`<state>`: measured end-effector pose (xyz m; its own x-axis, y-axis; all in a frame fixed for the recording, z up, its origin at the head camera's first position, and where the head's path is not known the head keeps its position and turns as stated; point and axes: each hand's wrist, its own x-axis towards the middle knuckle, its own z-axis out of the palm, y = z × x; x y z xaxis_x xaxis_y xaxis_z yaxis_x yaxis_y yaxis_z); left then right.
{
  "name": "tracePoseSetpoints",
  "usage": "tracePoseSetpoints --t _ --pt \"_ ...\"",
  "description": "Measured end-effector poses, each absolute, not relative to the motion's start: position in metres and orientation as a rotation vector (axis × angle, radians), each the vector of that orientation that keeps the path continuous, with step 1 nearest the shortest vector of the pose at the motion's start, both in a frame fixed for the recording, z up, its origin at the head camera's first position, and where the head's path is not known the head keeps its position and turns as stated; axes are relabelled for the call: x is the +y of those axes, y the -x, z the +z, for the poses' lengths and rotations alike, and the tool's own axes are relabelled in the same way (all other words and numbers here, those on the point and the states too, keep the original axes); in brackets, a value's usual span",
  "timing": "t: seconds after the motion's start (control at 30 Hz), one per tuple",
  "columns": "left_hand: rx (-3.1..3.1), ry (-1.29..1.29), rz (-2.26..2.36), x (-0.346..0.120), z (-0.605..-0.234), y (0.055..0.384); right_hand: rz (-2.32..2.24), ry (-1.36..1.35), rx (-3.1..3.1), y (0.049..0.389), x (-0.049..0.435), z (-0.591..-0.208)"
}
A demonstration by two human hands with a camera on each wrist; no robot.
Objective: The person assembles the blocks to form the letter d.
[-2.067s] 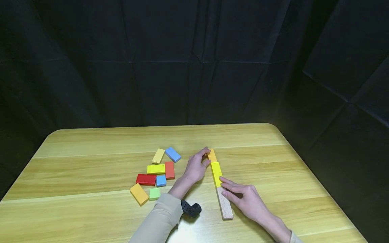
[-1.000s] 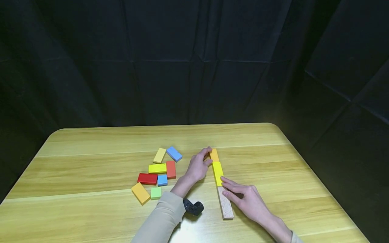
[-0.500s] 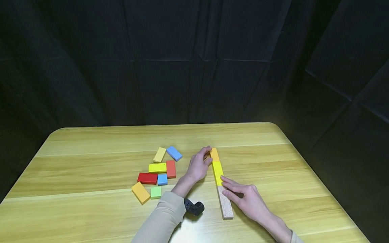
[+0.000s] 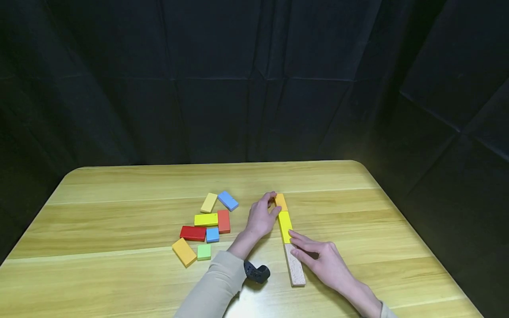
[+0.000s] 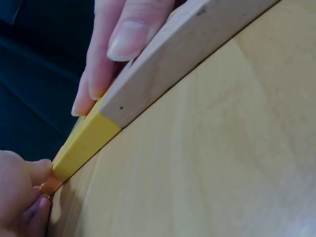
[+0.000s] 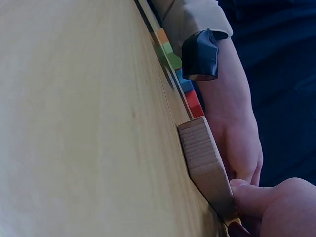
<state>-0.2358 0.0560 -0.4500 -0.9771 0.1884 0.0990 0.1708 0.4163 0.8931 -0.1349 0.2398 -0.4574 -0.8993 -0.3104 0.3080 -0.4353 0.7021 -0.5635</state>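
A straight row of blocks lies on the table: an orange block (image 4: 280, 202) at the far end, a yellow block (image 4: 285, 227) in the middle and a long speckled whitish block (image 4: 294, 267) nearest me. My left hand (image 4: 260, 218) has its thumb and fingers about the orange block, as the left wrist view also shows, with the thumb at the orange-yellow joint. From the right, my right hand (image 4: 328, 267) rests its outstretched fingertips on the row where the yellow and whitish blocks (image 5: 148, 79) meet. Its thumb touches the whitish block.
Left of my left forearm lie several loose blocks, among them a dark red block (image 4: 193, 233), a blue block (image 4: 228, 201), a green block (image 4: 204, 251) and another orange block (image 4: 184, 252). A black wrist device (image 4: 256, 272) sits at my left cuff. Dark cloth (image 4: 254, 88) hangs behind the table.
My left hand has shifted slightly to the right, its thumb now over the edge of the row at the orange-yellow joint. The right hand and the blocks look still.
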Motion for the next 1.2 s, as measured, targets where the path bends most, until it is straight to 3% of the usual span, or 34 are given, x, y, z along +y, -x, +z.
tracePoseSetpoints --t 0.73,1.2 --pt "2.593 -0.328 1.686 0.056 -0.453 0.235 0.994 -0.606 -2.723 0.134 0.24 -0.457" --pt "2.578 -0.502 1.625 0.04 -0.441 0.2 0.994 -0.614 -2.718 0.133 0.242 -0.457"
